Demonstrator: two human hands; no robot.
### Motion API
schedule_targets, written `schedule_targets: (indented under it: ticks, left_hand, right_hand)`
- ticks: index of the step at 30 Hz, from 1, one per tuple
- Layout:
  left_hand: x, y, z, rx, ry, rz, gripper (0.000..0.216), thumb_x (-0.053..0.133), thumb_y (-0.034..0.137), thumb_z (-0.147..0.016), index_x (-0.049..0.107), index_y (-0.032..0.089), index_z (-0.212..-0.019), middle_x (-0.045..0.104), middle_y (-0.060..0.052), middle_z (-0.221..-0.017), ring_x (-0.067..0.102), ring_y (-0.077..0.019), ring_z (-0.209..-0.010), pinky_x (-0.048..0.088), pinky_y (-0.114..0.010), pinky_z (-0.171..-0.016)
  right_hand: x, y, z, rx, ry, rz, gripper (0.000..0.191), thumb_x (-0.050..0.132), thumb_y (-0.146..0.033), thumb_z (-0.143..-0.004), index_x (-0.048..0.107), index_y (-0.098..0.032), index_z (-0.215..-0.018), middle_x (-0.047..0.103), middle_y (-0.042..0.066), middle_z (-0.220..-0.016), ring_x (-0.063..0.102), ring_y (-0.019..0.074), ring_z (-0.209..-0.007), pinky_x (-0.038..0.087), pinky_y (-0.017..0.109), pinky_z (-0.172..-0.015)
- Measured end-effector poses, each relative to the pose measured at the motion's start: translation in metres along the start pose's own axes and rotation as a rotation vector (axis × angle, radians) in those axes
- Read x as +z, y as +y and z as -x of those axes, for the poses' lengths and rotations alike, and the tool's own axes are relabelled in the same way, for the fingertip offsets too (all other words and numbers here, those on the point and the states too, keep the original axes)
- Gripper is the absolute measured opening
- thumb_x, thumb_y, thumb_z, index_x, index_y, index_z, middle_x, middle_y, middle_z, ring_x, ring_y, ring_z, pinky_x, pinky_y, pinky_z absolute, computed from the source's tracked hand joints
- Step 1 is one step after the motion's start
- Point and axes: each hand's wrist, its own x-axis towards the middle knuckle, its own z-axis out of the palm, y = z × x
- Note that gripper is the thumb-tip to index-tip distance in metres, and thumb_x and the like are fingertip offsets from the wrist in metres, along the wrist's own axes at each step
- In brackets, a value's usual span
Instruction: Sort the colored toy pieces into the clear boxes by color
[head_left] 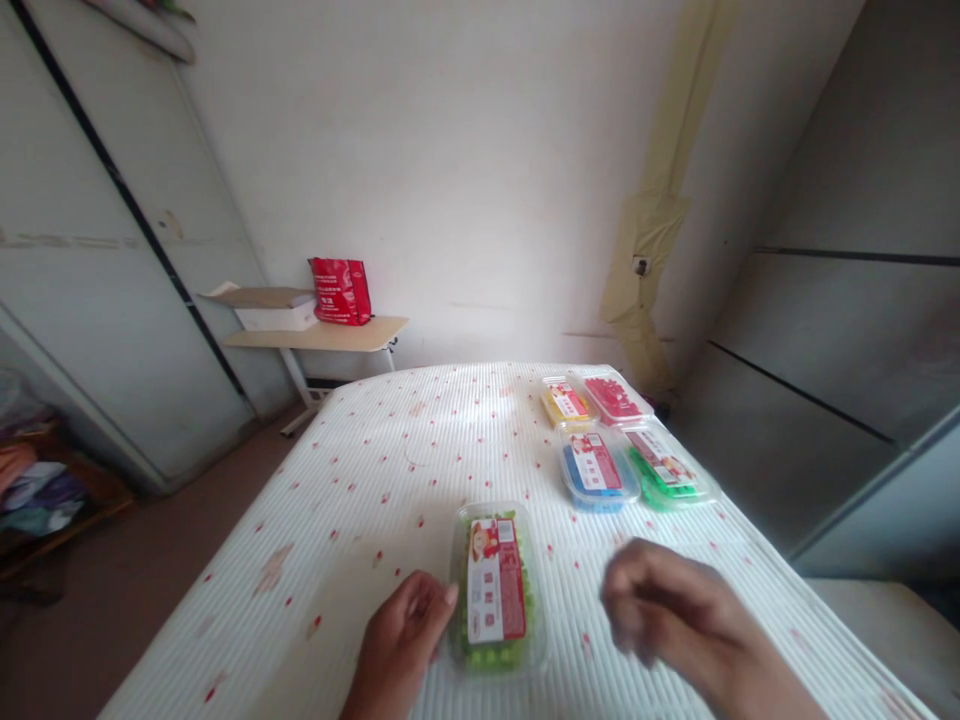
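Note:
A clear plastic box of light-green pieces with a red-and-white label lies on the white table with small red marks, near its front edge. My left hand rests against the box's left side, fingers curled with the thumb at its edge. My right hand hovers to the right of the box, apart from it, blurred, its fingers loosely curled. Four similar boxes sit at the far right: yellow, red, blue and green.
A small side table by the back wall carries a red bag and an open cardboard box. Grey panels stand on the left and right. Clothes lie piled low at the far left.

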Motion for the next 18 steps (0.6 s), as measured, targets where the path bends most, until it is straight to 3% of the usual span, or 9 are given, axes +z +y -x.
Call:
schedule_targets:
  ticks: [2, 5, 9, 18]
  left_hand:
    - [0.000, -0.006, 0.009, -0.043, -0.042, -0.047, 0.051, 0.053, 0.069, -0.067, 0.039, 0.021, -0.055, 0.035, 0.009, -0.042, 0.033, -0.0071, -0.038, 0.026, -0.018, -0.038]
    - [0.000, -0.014, 0.013, -0.074, -0.127, -0.070, 0.054, 0.046, 0.074, -0.067, 0.039, 0.021, -0.055, 0.035, 0.008, -0.037, 0.026, -0.0058, -0.033, 0.019, -0.019, -0.036]
    - [-0.001, -0.019, 0.009, -0.113, -0.186, -0.007, 0.053, 0.048, 0.072, -0.068, 0.041, 0.021, -0.057, 0.038, 0.008, -0.035, 0.025, -0.0049, -0.031, 0.017, -0.019, -0.036]
    - [0.001, -0.016, 0.008, -0.144, -0.227, 0.156, 0.051, 0.053, 0.067, -0.067, 0.042, 0.020, -0.054, 0.038, 0.008, -0.034, 0.026, -0.0040, -0.030, 0.014, -0.019, -0.035]
  right_hand:
    - [0.012, -0.004, -0.029, 0.109, -0.041, 0.019, 0.029, 0.050, -0.044, -0.085, 0.056, -0.017, -0.076, 0.057, 0.000, -0.065, 0.053, 0.0107, -0.057, 0.043, 0.023, -0.051]
    - [0.035, 0.007, -0.048, 0.265, -0.099, 0.006, 0.036, 0.051, -0.052, -0.079, 0.048, -0.018, -0.069, 0.050, -0.004, -0.056, 0.042, 0.0067, -0.041, 0.032, 0.021, -0.040]
    - [0.052, 0.019, -0.045, 0.313, -0.128, -0.091, 0.032, 0.050, -0.049, -0.076, 0.046, -0.018, -0.068, 0.048, -0.006, -0.052, 0.042, 0.0061, -0.039, 0.030, 0.020, -0.040]
    - [0.054, 0.012, -0.046, 0.360, -0.099, -0.219, 0.025, 0.052, -0.040, -0.073, 0.046, -0.018, -0.064, 0.049, -0.006, -0.049, 0.043, 0.0058, -0.038, 0.027, 0.020, -0.041]
